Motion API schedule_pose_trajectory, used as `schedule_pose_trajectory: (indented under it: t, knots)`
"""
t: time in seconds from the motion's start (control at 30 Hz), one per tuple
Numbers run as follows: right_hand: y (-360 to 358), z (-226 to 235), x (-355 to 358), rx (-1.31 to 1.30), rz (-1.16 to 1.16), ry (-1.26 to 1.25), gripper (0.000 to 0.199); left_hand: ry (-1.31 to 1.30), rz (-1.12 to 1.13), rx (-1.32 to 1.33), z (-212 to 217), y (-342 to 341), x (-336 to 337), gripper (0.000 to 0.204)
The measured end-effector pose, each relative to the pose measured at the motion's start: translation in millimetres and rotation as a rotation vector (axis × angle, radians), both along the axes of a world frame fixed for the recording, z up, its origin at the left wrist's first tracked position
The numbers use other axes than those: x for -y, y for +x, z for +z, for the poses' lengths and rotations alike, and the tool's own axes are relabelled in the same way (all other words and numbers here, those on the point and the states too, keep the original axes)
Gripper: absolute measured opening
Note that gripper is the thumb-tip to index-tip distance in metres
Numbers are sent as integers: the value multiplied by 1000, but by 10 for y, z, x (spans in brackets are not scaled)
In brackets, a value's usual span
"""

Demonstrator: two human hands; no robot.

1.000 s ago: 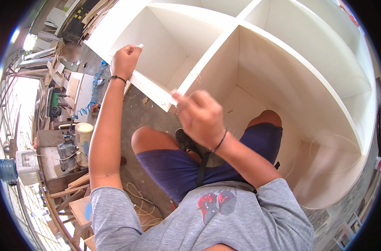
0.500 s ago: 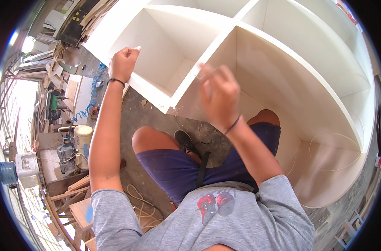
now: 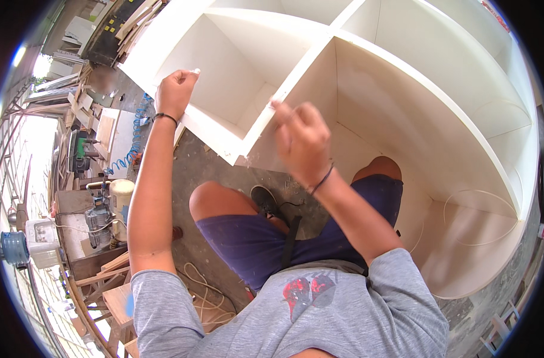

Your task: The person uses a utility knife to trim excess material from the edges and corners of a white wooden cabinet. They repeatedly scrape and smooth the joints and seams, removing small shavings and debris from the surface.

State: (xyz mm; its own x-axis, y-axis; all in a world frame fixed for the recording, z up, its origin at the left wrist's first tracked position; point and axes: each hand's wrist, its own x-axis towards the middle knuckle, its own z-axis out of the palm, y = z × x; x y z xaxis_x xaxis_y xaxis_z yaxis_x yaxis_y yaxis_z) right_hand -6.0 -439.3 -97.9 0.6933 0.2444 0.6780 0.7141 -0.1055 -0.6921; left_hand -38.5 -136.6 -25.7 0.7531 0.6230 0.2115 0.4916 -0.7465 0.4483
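Observation:
A large white cabinet [image 3: 296, 74] with several open compartments lies in front of me. My left hand [image 3: 175, 92] is closed over the near left edge of one compartment. At its fingertips shows a small white bit, too small to name. My right hand [image 3: 306, 142] is slightly blurred, its fingers curled, with the fingertips by the divider edge [image 3: 263, 122] between two compartments. Whatever it pinches is too small to make out. A thin pale strip [image 3: 445, 209] hangs in a loop inside the right-hand compartment.
On the left stand a cream tank [image 3: 121, 194], a blue coiled hose [image 3: 124, 161], a green power tool [image 3: 78, 149] and scrap boards [image 3: 75, 110]. A pale cord [image 3: 203, 286] lies on the floor by my left side. My knees are bent close to the cabinet.
My right hand has moved a little left and down, and its fingertips are nearer the divider edge. My left hand has stayed in place.

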Motion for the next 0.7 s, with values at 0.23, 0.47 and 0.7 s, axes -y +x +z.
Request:
schedule_pose_trajectory:
  t: [0.23, 0.47, 0.7]
  knots:
    - [-180, 86, 80, 1, 109, 50, 42, -11, -4, 5, 11, -29, 16, 42]
    - [-475, 17, -40, 98, 140, 48, 38, -8, 12, -14, -52, 4, -37, 43]
    - [399, 296, 214, 80, -77, -148, 36, -1, 10, -19, 13, -9, -28, 44]
